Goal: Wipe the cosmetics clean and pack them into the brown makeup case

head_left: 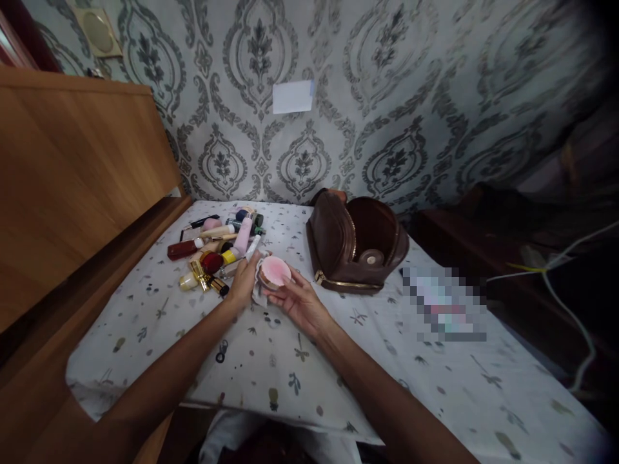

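My right hand (304, 301) grips a small round container with a pink top (275, 270) and a brownish side, tilted toward me. A crumpled white wipe or cloth (260, 293) lies against the container's left side, held in my left hand (243, 281), whose fingers are partly hidden. Just beyond my left hand is a pile of cosmetics, among them a pink tube (243, 236), a dark red case (182, 249), a red round item (211, 262) and a gold-trimmed tube (199, 274).
A brown zip bag (333, 241) stands unzipped at the back right, with a round item (371, 258) inside. Farther right lies a blurred-out flat object (445, 303). A wooden cabinet (82, 187) borders the left side; the patterned tablecloth (232, 361) hangs over the front edge. White cables (570, 309) hang at right.
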`<state>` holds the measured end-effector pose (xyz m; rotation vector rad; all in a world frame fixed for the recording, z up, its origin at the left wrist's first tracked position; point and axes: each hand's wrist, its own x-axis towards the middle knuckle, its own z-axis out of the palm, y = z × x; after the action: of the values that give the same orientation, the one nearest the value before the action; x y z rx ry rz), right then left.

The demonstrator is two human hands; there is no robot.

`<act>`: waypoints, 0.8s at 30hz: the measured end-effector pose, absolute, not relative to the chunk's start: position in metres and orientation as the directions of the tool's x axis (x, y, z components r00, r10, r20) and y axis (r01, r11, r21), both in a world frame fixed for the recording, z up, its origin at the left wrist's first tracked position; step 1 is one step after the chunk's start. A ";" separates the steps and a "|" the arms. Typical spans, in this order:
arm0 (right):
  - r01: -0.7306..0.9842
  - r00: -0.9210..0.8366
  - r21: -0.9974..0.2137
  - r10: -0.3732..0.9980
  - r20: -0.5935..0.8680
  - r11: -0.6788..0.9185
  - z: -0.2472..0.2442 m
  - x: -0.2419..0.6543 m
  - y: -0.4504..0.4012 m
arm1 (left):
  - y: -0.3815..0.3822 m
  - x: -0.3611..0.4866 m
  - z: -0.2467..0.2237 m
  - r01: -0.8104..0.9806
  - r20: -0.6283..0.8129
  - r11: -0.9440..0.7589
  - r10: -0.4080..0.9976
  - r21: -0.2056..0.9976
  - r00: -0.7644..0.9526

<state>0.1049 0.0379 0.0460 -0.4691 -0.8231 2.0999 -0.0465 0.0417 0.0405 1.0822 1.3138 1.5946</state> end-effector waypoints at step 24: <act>-0.634 -0.423 -0.671 0.899 -0.115 -0.384 0.038 0.104 0.043 | 0.025 -0.041 0.054 0.475 0.580 -0.610 0.781 0.634 0.230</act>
<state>0.1037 0.0432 0.0385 -0.5840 -0.6749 1.9431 -0.0407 0.0249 0.0544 2.1857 1.1681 1.3290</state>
